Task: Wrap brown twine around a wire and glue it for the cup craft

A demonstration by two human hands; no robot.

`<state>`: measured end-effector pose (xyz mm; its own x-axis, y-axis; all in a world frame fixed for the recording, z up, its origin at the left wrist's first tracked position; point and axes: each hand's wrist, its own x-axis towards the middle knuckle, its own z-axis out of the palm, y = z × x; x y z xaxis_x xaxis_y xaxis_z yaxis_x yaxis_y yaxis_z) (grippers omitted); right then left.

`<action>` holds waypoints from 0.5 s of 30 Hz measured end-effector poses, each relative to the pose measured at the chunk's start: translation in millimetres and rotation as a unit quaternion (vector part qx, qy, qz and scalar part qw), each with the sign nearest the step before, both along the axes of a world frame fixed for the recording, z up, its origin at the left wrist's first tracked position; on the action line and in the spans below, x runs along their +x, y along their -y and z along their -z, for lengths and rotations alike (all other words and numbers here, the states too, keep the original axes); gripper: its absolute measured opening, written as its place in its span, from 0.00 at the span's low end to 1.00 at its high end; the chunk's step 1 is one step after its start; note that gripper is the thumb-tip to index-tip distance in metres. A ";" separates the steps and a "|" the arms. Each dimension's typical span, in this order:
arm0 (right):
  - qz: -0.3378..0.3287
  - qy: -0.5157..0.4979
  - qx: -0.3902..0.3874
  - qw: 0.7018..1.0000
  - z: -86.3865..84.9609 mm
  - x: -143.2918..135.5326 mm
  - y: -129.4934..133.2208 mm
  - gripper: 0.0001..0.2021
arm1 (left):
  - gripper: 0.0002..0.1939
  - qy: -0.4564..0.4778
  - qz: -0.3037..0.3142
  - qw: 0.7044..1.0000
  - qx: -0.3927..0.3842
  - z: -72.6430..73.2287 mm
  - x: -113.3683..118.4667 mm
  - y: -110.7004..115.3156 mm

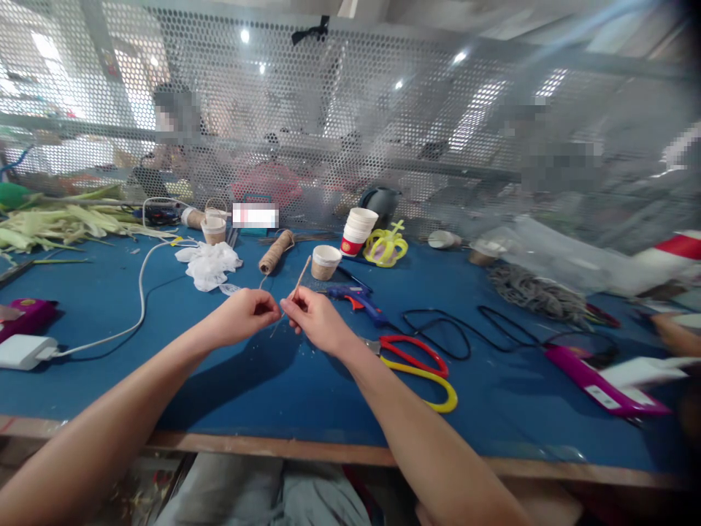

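Observation:
My left hand (249,314) is closed in a pinch, and what lies between its fingertips is too small to make out. Close beside it on the right, my right hand (313,315) pinches a thin piece of twine (301,276) that sticks up above the fingers. Behind my hands lies a roll of brown twine (277,253), with a strand trailing toward them. A small paper cup wrapped in twine (326,264) stands just beyond my right hand. To its right, a blue glue gun (358,298) rests on the table.
Scissors with red and yellow handles (421,369) lie beside my right forearm. Crumpled white material (209,264), stacked cups (358,230) and a yellow crown-shaped object (386,245) stand farther back. Purple power strips (605,380) and cables lie at the sides. A mesh screen (328,131) borders the blue table (263,394).

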<state>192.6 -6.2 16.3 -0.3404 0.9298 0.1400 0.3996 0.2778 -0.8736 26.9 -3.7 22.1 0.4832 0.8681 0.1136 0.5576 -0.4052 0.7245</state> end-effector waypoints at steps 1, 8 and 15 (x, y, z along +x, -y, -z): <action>0.003 0.002 0.000 1.000 -0.3 -0.2 0.1 0.09 | 0.09 0.000 -0.004 1.000 -0.001 -0.2 0.5 0.4; 0.032 0.019 0.013 0.999 2.2 -3.3 1.0 0.11 | 0.07 0.043 -0.027 0.998 -0.042 3.0 5.7 2.5; -0.022 -0.044 -0.009 0.999 -1.2 -0.9 1.8 0.10 | 0.09 0.122 -0.012 0.988 -0.098 5.4 8.1 2.7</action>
<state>191.6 -8.0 17.5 -0.3689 0.9166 0.1544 0.3087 0.2775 -0.9098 35.0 -6.4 16.7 0.4404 0.8962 0.0527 0.3652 -0.2325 0.9014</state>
